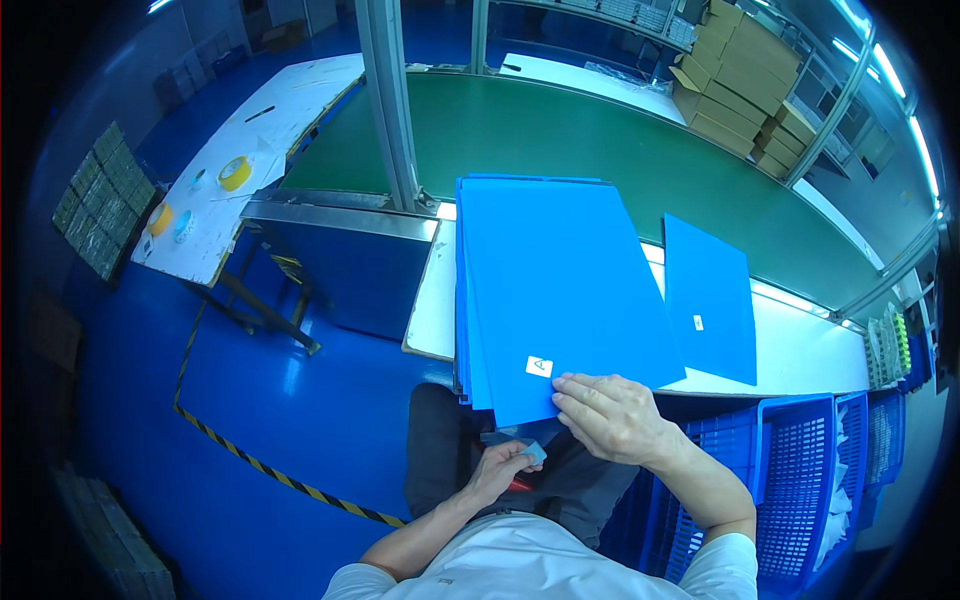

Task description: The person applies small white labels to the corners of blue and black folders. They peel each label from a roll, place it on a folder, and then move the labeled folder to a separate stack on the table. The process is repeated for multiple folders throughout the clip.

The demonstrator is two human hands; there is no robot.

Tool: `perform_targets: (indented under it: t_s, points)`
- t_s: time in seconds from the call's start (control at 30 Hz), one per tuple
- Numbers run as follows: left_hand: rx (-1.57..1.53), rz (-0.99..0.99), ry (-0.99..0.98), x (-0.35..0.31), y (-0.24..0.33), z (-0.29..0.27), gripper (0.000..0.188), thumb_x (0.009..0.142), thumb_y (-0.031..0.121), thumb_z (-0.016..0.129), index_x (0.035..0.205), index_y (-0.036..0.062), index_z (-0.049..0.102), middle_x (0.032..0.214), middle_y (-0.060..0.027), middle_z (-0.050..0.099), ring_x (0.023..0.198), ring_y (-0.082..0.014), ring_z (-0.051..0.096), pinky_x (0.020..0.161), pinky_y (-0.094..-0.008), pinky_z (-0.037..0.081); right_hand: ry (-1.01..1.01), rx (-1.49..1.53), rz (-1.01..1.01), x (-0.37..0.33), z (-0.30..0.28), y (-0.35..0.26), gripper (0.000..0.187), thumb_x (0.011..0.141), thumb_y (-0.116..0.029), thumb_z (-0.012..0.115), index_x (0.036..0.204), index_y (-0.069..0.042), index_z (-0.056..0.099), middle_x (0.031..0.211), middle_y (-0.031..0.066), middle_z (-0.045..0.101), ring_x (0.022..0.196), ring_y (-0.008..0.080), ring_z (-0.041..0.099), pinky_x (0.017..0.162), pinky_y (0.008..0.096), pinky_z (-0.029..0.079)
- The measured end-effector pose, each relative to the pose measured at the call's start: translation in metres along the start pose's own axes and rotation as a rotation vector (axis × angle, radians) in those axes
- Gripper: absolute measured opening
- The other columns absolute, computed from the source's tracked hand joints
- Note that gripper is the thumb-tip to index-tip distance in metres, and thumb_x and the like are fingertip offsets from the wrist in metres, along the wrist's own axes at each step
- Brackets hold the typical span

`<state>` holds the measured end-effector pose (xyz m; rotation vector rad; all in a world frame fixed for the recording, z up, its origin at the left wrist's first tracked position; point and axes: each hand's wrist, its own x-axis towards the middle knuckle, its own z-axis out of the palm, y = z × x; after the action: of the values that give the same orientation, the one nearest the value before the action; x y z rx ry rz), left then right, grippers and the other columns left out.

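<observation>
A stack of large blue plastic sheets (550, 270) lies on the white bench, its near end jutting over the edge toward my lap. The top sheet is slightly askew, and a small white label (539, 366) sits near its front edge. My right hand (612, 415) rests with fingers stretched out on that sheet, just right of the label. Below the sheets, over my lap, my left hand (500, 470) is closed in a pinch on a small light-blue piece (535, 455). Right of the stack lies a separate blue sheet (712, 300) with its own small white label (698, 323).
Behind the bench (800, 345) runs a green conveyor belt (560, 130) with a metal post (388, 110). Blue baskets (795, 490) stand at lower right. Yellow tape (235, 173) lies on a side table (290, 100) at left. Cardboard boxes (735, 75) are stacked beyond the belt.
</observation>
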<state>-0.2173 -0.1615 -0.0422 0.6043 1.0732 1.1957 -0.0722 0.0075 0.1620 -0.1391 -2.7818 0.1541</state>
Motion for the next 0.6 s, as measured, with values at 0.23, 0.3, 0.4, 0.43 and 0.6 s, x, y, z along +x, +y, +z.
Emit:
perform_targets:
  t_s: [0.23, 0.3, 0.4, 0.43, 0.6]
  points:
    - [0.003, 0.000, 0.016, -0.003, -0.007, 0.002, 0.019, 0.102, 0.012, 0.062, 0.106, -0.0034, 0.072, 0.099, -0.0103, 0.075, 0.093, -0.0153, 0.071, 0.089, -0.0297, 0.054, 0.054, -0.105, 0.045, 0.001, -0.006, 0.001, 0.042, 0.088, -0.013, 0.074, 0.126, 0.002, 0.065, 0.130, 0.0191, 0.069, 0.120, 0.0329, 0.068, 0.103, 0.0446, 0.053]
    - [-0.001, -0.004, 0.025, -0.004, -0.006, 0.002, 0.018, 0.102, 0.012, 0.063, 0.107, -0.0032, 0.072, 0.099, -0.0103, 0.075, 0.093, -0.0151, 0.071, 0.089, -0.0297, 0.054, 0.109, -0.132, 0.014, -0.005, -0.009, 0.000, 0.038, 0.088, -0.009, 0.072, 0.123, 0.003, 0.067, 0.126, 0.0202, 0.071, 0.117, 0.0334, 0.070, 0.101, 0.0448, 0.054]
    - [0.037, -0.009, 0.049, -0.003, -0.003, 0.004, 0.018, 0.103, 0.012, 0.063, 0.109, -0.0032, 0.072, 0.098, -0.0105, 0.075, 0.093, -0.0152, 0.071, 0.088, -0.0300, 0.056, 0.365, -0.178, 0.004, -0.015, -0.030, 0.011, 0.031, 0.085, -0.003, 0.070, 0.115, 0.005, 0.069, 0.116, 0.0217, 0.074, 0.109, 0.0348, 0.073, 0.095, 0.0446, 0.057]
    - [0.052, -0.015, 0.059, -0.005, -0.004, 0.005, 0.018, 0.104, 0.012, 0.063, 0.110, -0.0032, 0.072, 0.098, -0.0107, 0.075, 0.093, -0.0153, 0.072, 0.088, -0.0301, 0.056, 0.466, -0.222, 0.029, -0.017, -0.046, 0.018, 0.028, 0.082, 0.004, 0.066, 0.109, 0.007, 0.071, 0.109, 0.0222, 0.076, 0.102, 0.0355, 0.075, 0.091, 0.0441, 0.059]
    - [0.003, 0.097, 0.044, -0.003, 0.004, 0.009, 0.018, 0.104, 0.010, 0.064, 0.113, -0.0039, 0.071, 0.098, -0.0114, 0.076, 0.091, -0.0165, 0.073, 0.086, -0.0312, 0.060, 0.727, -0.457, 0.374, -0.077, -0.074, 0.071, 0.035, 0.088, 0.012, 0.063, 0.121, 0.007, 0.070, 0.120, 0.0248, 0.073, 0.114, 0.0392, 0.071, 0.095, 0.0451, 0.057]
